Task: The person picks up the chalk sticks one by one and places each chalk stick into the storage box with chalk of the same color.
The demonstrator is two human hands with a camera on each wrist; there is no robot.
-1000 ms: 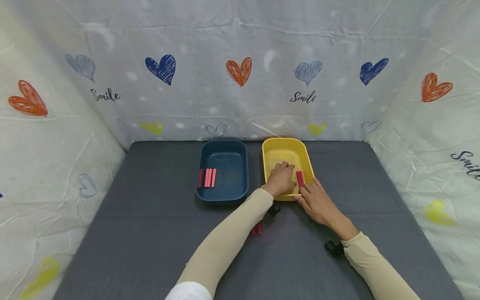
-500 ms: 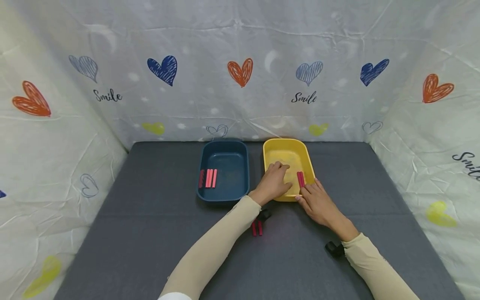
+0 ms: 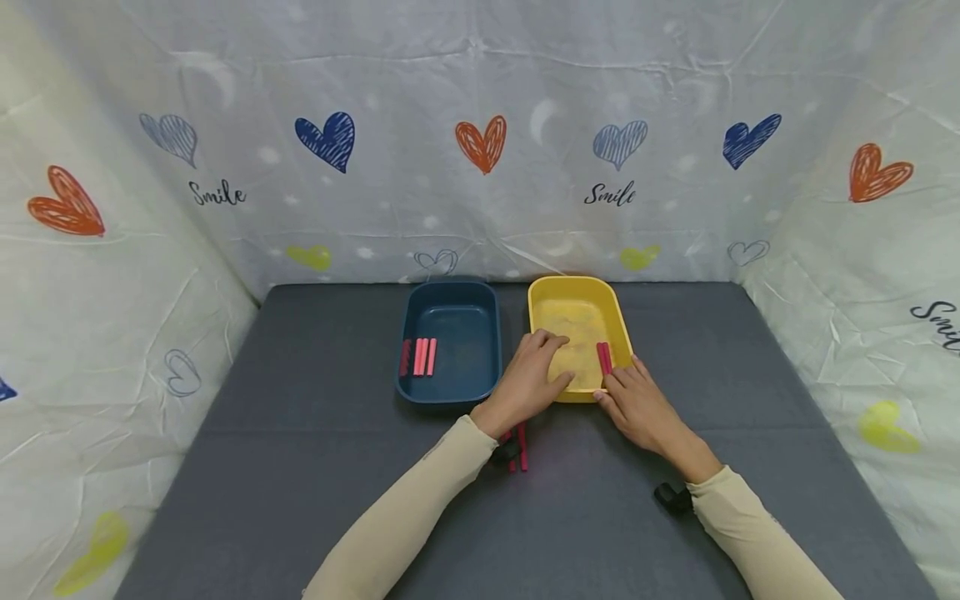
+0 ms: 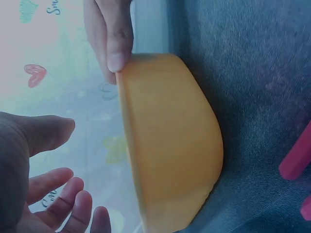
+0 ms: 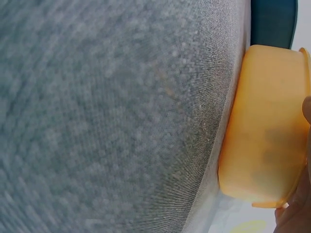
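My left hand [image 3: 525, 379] hovers over the left near side of a yellow plastic tray [image 3: 573, 312]. Its thumb and fingers are spread, with nothing between them in the left wrist view. At the tray's near right corner, my right hand [image 3: 645, 410] pinches the rim, thumb outside and fingers reaching inside. Two crimson sticks [image 3: 604, 358] lie side by side against the tray's right wall, close to those fingers. More crimson sticks [image 3: 523, 450] lie on the table beneath my left wrist, partly hidden by it and its black wrist camera.
Left of the yellow tray stands a dark blue tray [image 3: 463, 329]. Along its left side are pink sticks [image 3: 424, 357] and a darker red, ridged-looking piece [image 3: 405, 358]. A dark grey cloth [image 3: 315, 467] covers the table. A printed curtain [image 3: 480, 217] encloses the back and sides.
My left hand has drawn back from inside the yellow tray toward the left and nearer me, its fingers opened. The right hand and the sticks in the trays have stayed put.
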